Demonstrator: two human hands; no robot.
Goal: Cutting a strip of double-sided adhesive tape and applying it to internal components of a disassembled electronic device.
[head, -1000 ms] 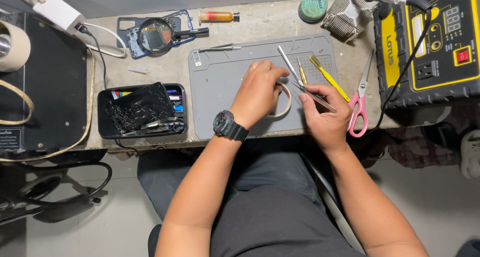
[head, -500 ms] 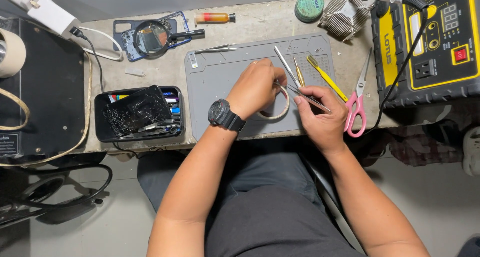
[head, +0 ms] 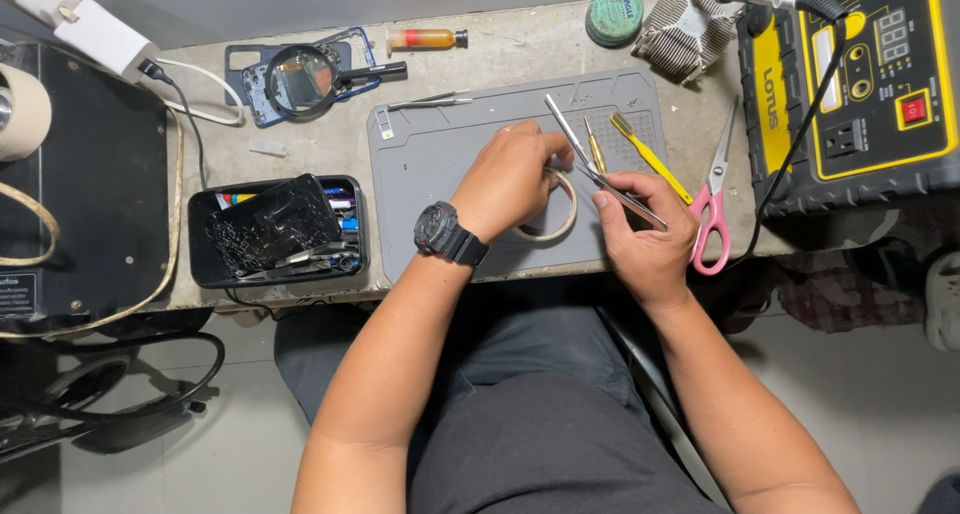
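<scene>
Little has shifted: our left hand (head: 515, 179) still curls over the translucent tape ring (head: 553, 214) on the grey silicone mat (head: 430, 174), while our right hand (head: 645, 229) keeps pinching the slim metal tweezers (head: 600, 169). Loose tape could snag their tips.

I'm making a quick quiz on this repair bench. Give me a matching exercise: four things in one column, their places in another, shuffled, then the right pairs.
Things:
1. tape roll
2. pink-handled scissors
3. magnifying glass
4. green round tin

Places:
A. at the bench's far edge, beside the metal heat sink
B. under the left hand on the grey mat
C. on the bench just right of the mat
D. over the blue phone frame, left of the mat

Pairs: 1-B, 2-C, 3-D, 4-A
</scene>
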